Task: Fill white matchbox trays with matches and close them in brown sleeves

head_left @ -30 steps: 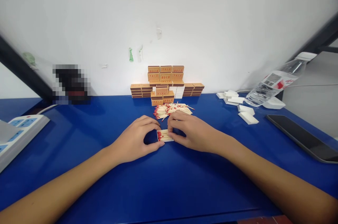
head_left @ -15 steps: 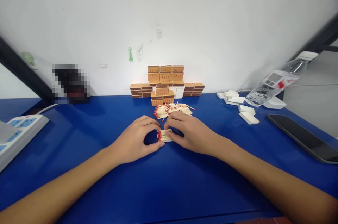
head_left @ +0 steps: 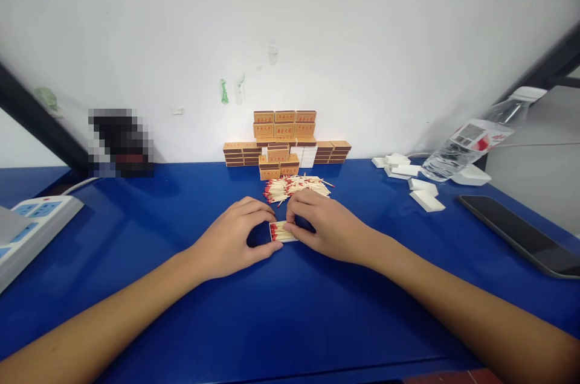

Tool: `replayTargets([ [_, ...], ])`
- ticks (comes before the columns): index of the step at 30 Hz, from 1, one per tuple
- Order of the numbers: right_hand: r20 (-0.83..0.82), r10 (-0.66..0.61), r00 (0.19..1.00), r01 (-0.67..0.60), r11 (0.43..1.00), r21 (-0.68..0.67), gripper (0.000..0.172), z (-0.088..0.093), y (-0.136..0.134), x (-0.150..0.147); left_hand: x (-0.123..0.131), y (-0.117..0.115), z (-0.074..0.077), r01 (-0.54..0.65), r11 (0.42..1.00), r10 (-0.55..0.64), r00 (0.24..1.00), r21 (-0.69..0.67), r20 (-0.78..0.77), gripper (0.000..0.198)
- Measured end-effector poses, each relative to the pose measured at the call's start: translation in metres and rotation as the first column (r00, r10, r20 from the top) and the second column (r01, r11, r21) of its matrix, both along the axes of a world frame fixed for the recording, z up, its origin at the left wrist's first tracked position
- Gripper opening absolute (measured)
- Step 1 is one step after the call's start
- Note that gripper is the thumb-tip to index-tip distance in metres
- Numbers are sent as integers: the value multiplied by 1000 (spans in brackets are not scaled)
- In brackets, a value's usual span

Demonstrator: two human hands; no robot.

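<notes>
Right hand moved farther along the tray.
Compared with a second earlier, the right hand (head_left: 324,224) had shifted left over the tray (head_left: 290,240), its thumb tip nearer the red-headed end of the matches (head_left: 280,231). Since half a second ago its forefinger had drawn slightly back to the right, and a little more of the tray's near edge had come into view.

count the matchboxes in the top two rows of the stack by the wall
6: top left box, top middle box, top right box, then lower left box, lower middle box and lower right box directly beneath. More may be hidden behind.
</notes>
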State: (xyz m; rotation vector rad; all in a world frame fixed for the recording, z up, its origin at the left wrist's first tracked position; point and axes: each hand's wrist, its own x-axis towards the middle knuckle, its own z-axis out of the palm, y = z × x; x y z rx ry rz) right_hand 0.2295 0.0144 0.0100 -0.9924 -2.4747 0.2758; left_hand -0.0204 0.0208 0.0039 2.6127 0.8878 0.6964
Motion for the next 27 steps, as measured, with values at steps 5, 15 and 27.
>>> replayTargets([
  [5,11,-11,1000,11,1000,9,12,1,-1,-1,0,0,0,6,1000,-6,1000,9,-2,29],
  [15,-62,85,994,-80,994,73,15,-1,-1,-2,0,0,2,9,1000,-9,1000,-11,-5,29],
  [27,-73,112,991,-106,991,81,18,5,3,2,1,1,2,-3,1000,2,1000,22,7,28],
])
